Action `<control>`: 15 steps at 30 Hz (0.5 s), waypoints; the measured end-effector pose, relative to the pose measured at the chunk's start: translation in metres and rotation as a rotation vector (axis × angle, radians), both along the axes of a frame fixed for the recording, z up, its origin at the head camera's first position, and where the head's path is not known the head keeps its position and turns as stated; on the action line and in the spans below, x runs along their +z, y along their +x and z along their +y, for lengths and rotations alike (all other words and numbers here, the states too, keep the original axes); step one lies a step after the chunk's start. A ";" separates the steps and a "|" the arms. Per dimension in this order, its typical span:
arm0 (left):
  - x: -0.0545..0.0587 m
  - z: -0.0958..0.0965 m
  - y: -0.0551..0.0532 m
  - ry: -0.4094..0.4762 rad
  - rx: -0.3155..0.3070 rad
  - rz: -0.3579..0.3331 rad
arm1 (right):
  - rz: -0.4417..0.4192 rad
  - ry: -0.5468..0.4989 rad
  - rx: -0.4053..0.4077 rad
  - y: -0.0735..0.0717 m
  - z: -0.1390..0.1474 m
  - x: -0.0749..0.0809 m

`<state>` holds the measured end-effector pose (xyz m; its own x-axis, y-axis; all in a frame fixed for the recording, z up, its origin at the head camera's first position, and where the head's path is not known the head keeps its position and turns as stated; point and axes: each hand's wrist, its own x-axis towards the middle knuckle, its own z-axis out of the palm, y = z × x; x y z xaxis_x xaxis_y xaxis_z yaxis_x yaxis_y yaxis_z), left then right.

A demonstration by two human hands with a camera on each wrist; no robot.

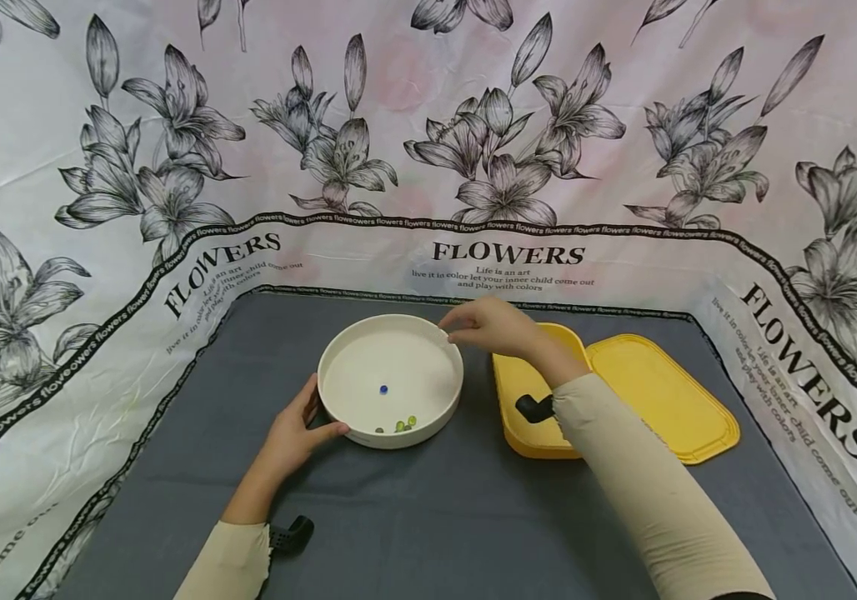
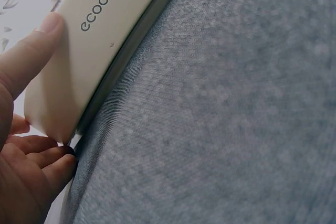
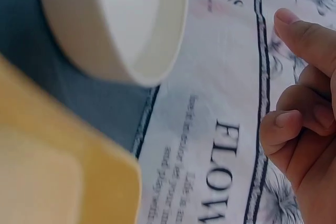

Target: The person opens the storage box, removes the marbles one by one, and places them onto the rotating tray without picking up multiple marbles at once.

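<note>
A round cream dish [image 1: 391, 367] marked "ecoco" stands on the grey cloth, in front of the person. My left hand [image 1: 292, 435] holds it at its near left side. In the left wrist view the thumb [image 2: 50, 27] lies along the outer wall, while the other fingers curl at the base edge. Inside the dish lie a small blue ball [image 1: 383, 389] and several small green balls [image 1: 406, 425] near the front wall. Over the dish's far right rim hovers my right hand [image 1: 496, 325]. Its fingers are loosely bent, with nothing visible between them in the right wrist view.
Right of the dish stands a yellow box [image 1: 511, 408], partly covered by the right forearm. A yellow lid [image 1: 657, 396] lies flat beside it. Flower-printed fabric [image 1: 503, 167] rises behind and at both sides of the grey cloth [image 1: 428, 525].
</note>
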<state>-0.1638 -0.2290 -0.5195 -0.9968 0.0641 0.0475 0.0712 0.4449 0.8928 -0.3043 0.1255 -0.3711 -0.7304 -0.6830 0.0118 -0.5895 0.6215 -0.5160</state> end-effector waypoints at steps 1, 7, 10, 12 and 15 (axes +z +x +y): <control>0.000 0.000 0.000 -0.003 0.000 -0.001 | 0.000 -0.001 -0.001 0.002 0.007 0.002; 0.000 0.000 0.000 -0.007 -0.006 -0.005 | -0.044 0.012 -0.046 0.012 0.043 0.005; 0.000 0.000 0.002 0.000 -0.003 -0.005 | -0.033 0.029 -0.083 0.014 0.056 0.003; 0.000 0.000 0.002 -0.002 -0.004 0.000 | -0.024 0.033 -0.117 0.014 0.063 0.001; 0.000 0.001 0.002 0.001 -0.005 0.005 | -0.024 0.028 -0.162 0.011 0.072 -0.001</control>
